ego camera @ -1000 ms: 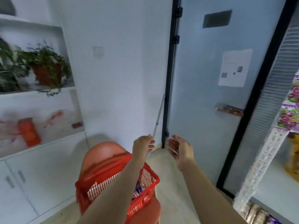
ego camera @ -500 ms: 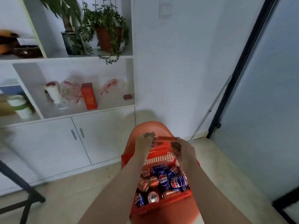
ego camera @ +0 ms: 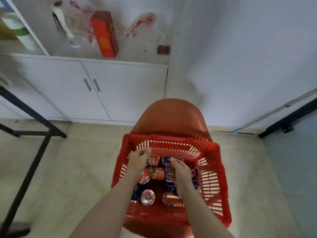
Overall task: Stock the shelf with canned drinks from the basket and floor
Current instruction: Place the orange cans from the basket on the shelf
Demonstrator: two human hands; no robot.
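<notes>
A red plastic basket [ego camera: 212,162] sits on an orange chair [ego camera: 171,115] and holds several orange and blue drink cans lying on their sides. Both my hands are down inside it. My left hand [ego camera: 139,160] has curled fingers against an orange can [ego camera: 153,160] near the basket's far wall. My right hand [ego camera: 180,170] curls its fingers over a blue can [ego camera: 167,161] in the middle. More cans lie loose nearer to me, among them a silver can end [ego camera: 147,196] and another orange can [ego camera: 171,200]. The shelf for the drinks is out of view.
White cabinet doors [ego camera: 96,90] and an open shelf with a red box [ego camera: 104,33] stand behind the chair. A black table frame [ego camera: 30,169] stands on the floor at left. A dark door frame foot [ego camera: 288,124] is at right. Beige floor surrounds the chair.
My view has swung down from the door to the basket. Both hands dropped from above the rim into the basket and now lie on the cans.
</notes>
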